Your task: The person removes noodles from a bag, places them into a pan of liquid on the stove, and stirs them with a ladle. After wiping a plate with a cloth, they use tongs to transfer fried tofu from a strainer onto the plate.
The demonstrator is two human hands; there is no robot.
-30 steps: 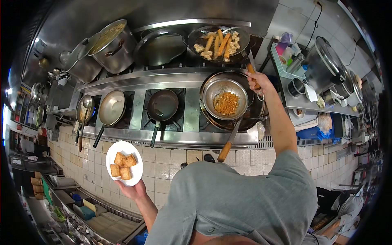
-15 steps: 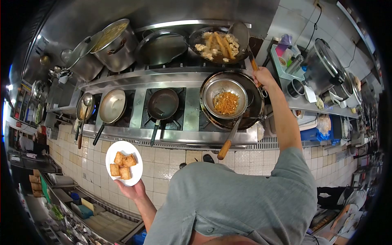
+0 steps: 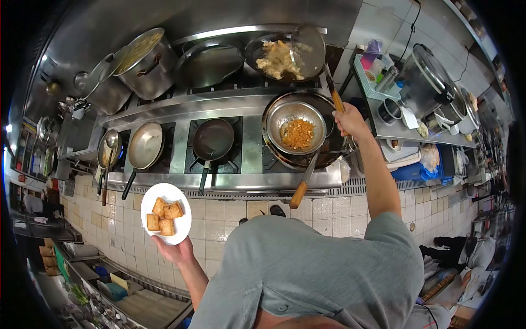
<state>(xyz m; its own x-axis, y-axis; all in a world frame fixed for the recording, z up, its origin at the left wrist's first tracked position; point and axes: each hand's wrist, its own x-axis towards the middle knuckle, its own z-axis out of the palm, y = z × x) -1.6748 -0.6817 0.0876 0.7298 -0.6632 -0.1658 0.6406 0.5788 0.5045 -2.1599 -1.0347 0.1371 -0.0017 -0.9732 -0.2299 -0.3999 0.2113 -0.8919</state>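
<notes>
My left hand [image 3: 176, 251] grips the lower edge of a white oval plate [image 3: 148, 202], which bears several golden fried tofu-like blocks [image 3: 166, 225]. Stretched out to the right, my right hand [image 3: 352, 120] is closed around the wooden handle of a skimmer [image 3: 308, 52]. The skimmer's round head is tilted over the right side of the back wok [image 3: 251, 53], partly covering the pale golden fried pieces [image 3: 278, 60] there. Below and left of that hand, a metal strainer [image 3: 273, 123] of orange-brown crumbs [image 3: 297, 134] rests over a larger dark wok [image 3: 333, 155].
Several pans stand along the front burners, including a dark frying pan [image 3: 213, 139] and a pale steel pan [image 3: 146, 145]. Tall stockpots [image 3: 149, 77] occupy the back left. A basket of bottles [image 3: 368, 82] sits on the right counter. Another person [image 3: 460, 253] is at far right.
My right hand has moved the skimmer head down and left over the fried pieces, which are now bunched together. The plate stays in my left hand. The view has shifted slightly.
</notes>
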